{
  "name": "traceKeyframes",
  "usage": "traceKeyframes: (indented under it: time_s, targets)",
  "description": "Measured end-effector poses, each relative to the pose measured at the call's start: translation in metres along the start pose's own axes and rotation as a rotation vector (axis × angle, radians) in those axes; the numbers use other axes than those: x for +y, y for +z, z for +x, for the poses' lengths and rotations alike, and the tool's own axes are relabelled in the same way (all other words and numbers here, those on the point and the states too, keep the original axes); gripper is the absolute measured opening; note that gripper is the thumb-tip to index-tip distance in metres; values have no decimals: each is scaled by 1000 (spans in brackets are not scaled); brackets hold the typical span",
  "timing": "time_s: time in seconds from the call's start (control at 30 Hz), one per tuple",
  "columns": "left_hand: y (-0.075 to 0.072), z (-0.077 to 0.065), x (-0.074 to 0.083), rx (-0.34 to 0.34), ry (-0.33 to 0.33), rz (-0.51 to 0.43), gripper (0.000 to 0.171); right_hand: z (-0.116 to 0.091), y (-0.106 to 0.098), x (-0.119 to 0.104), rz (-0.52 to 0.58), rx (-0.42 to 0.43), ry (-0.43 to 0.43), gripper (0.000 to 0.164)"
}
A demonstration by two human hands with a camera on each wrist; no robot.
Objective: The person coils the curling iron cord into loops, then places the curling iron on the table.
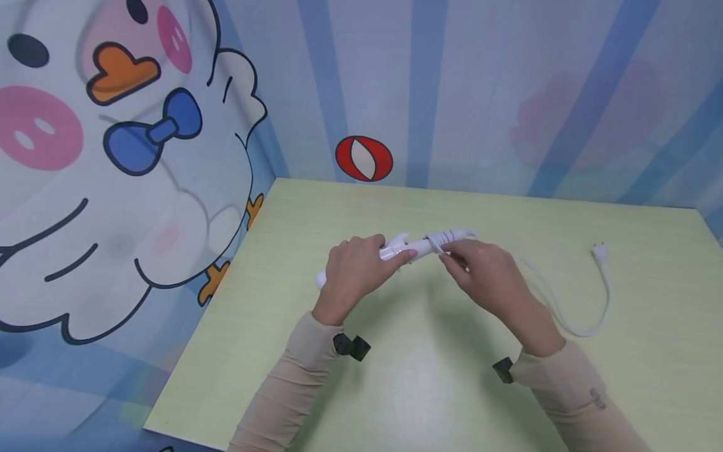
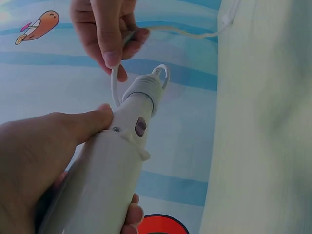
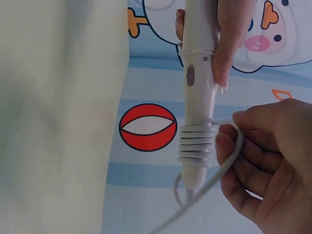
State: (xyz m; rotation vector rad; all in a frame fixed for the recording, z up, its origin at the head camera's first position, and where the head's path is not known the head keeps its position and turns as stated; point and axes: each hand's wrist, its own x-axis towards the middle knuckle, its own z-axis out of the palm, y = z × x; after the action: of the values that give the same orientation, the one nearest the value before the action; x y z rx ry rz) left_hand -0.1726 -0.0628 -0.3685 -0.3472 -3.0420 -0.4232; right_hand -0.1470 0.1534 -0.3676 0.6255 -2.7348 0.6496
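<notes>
A white curling iron [image 1: 419, 247] is held above the table, its thumb lever sticking up beside my left hand [image 1: 354, 267]. That hand grips the iron's body, with the thumb laid along it toward the handle. Several turns of the white cord [image 3: 196, 144] are wound round the handle near its cord end. My right hand [image 1: 487, 276] pinches the cord between thumb and fingers, right beside these turns. In the right wrist view a dark sliding switch [image 3: 190, 75] shows on the handle. The palm and fingers of my left hand hide part of the iron.
The cord's loose length runs over the pale yellow table [image 1: 395, 376] on the right and ends in a two-pin plug [image 1: 600, 252]. Behind the table stands a blue striped wall [image 1: 474, 94]; a cartoon bird [image 1: 169, 176] is printed on the left side.
</notes>
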Motion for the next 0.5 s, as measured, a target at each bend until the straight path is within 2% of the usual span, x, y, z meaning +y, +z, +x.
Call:
traceKeyframes:
  time_s: [0.13,0.27,0.5]
  targets:
    - [0,0,-1,35,-8,-8,57,-3,6,1,118,-36,43,24]
    - [-1,0,-1,52,-5,-5,58,-8,14,2,213,-46,46,27]
    - [1,1,-8,9,-11,-109,60,-12,28,15,272,60,-14,21]
